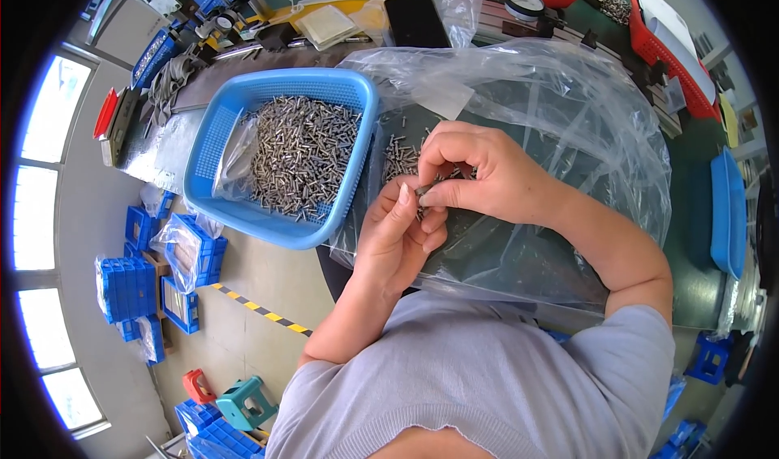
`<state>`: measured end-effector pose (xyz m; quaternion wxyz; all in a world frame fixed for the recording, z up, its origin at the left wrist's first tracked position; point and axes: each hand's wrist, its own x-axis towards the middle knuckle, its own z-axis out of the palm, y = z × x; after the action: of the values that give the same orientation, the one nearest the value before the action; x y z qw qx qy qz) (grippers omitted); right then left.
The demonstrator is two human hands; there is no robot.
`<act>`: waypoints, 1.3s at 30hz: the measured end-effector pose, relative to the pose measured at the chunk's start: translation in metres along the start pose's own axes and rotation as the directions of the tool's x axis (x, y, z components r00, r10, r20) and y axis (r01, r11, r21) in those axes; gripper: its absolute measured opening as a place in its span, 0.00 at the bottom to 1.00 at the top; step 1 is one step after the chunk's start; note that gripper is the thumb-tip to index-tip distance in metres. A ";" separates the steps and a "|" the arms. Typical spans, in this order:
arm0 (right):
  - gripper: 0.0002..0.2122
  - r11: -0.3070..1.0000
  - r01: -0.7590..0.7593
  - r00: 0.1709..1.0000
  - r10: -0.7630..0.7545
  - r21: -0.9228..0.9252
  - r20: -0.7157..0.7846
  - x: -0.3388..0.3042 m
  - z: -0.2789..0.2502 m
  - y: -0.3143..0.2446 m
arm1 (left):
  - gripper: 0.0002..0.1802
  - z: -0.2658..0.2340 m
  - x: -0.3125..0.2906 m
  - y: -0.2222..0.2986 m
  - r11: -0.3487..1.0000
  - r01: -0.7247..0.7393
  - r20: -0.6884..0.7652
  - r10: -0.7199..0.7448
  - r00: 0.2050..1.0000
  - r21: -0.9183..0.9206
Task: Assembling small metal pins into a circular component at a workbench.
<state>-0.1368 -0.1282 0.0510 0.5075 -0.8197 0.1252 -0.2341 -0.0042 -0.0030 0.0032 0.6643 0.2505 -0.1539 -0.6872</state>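
Note:
My left hand (399, 236) is closed, palm up, its thumb and fingertips gripping a small metal part (423, 189). Pinching at the same part from above is my right hand (487, 171), its thumb and forefinger meeting the left fingertips. The part is mostly hidden by the fingers, so its exact shape cannot be made out. Directly behind the hands, a loose heap of small metal pins (399, 158) lies on clear plastic sheeting (560, 134). To the left stands a blue plastic basket (280, 230) holding a mass of similar metal pins (304, 159) and a clear plastic bag (237, 163).
A black phone (417, 21) lies at the back, near a round dial gauge (524, 4). Red baskets (677, 65) line the far right, and a blue tray (728, 213) sits at the right edge. Blue crates (127, 288) and a teal stool (246, 404) stand on the floor at left.

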 end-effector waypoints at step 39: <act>0.06 0.739 0.106 0.994 -0.075 -0.665 0.075 -0.003 0.000 0.027 | 0.11 -0.010 0.000 -0.002 0.987 -0.088 0.112 0.103 0.988 -0.134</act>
<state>-0.1384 -0.1388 0.0258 0.1714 -0.9570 0.1496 -0.1802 -0.0006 -0.0012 -0.0064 0.7010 0.1579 -0.1604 -0.6767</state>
